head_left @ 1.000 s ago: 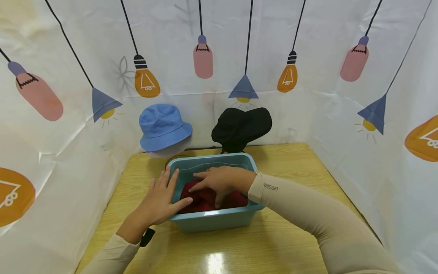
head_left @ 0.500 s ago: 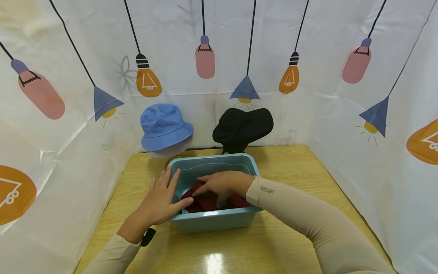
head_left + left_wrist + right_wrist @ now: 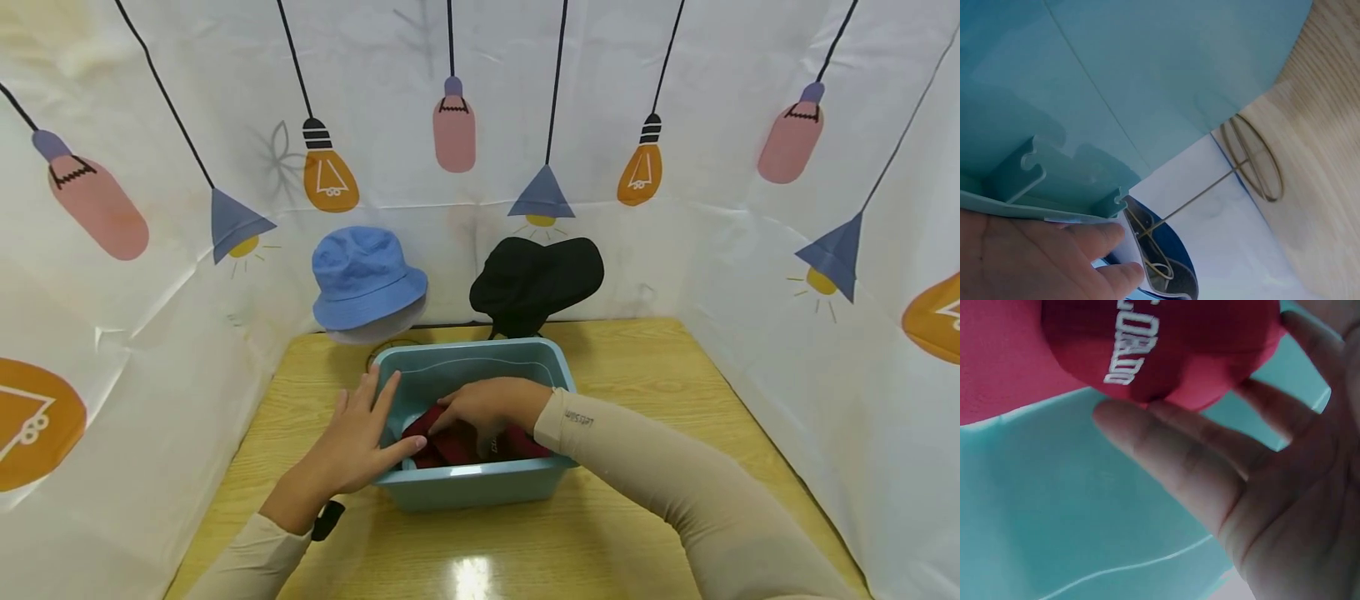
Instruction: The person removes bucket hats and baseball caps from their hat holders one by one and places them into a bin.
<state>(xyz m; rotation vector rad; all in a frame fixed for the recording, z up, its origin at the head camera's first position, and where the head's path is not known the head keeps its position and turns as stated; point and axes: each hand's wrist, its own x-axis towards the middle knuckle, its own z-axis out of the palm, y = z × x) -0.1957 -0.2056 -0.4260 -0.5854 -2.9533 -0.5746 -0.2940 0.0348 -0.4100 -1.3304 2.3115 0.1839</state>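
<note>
A red cap (image 3: 450, 446) with white stitched lettering lies inside a light blue plastic bin (image 3: 472, 487). My right hand (image 3: 498, 404) reaches down into the bin over the cap. In the right wrist view the long, spread fingers (image 3: 1179, 462) touch the edge of the cap's crown (image 3: 1166, 344). My left hand (image 3: 352, 446) rests at the bin's left rim with its fingers spread and straight. The left wrist view shows two of its fingertips by the rim, near small moulded hooks (image 3: 1019, 172) on the bin wall.
Behind the bin, a blue bucket hat (image 3: 363, 275) sits on a white stand, whose wire base (image 3: 1254, 159) shows in the left wrist view. A black hat (image 3: 536, 279) stands at the back right. Printed white sheeting (image 3: 720, 167) surrounds the wooden table (image 3: 637, 392) on three sides.
My right hand has moved slightly down in the bin and the red cap has shifted under it, with its white lettering now showing. My left hand stays at the rim.
</note>
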